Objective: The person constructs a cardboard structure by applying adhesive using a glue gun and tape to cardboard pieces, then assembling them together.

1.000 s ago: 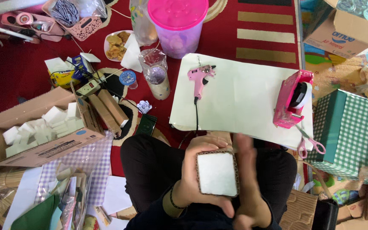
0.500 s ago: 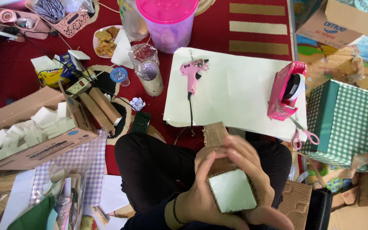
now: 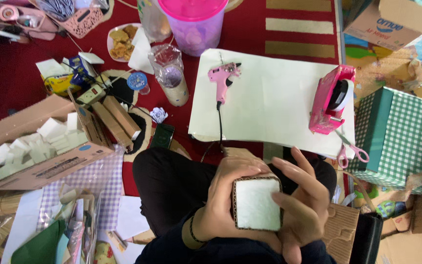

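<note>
Both hands grip one foam block [image 3: 256, 204] wrapped in corrugated cardboard, low centre of frame, over the person's lap. Left hand [image 3: 228, 195] curls round its left and top edge; right hand [image 3: 303, 203] closes on the right side, fingertips on the white face.

Upper centre: one big sheet of cream paper [image 3: 274, 100], with one pink glue gun [image 3: 223, 77] at its left end, cord trailing down, and one pink tape dispenser [image 3: 329, 100] at its right end. One pair of pink-handled scissors [image 3: 348, 148] just below the dispenser. One pink-lidded jug [image 3: 194, 22] at top centre. One plastic cup in a bag [image 3: 171, 73] left of the paper. One plate of fried snacks [image 3: 120, 39] upper left. One open cardboard box of white foam blocks [image 3: 35, 144] at left, too many to count. One green checked box [image 3: 399, 139] at right.

Floor is a red carpet [image 3: 15, 78] with tan stripes at top; cluttered all round.
</note>
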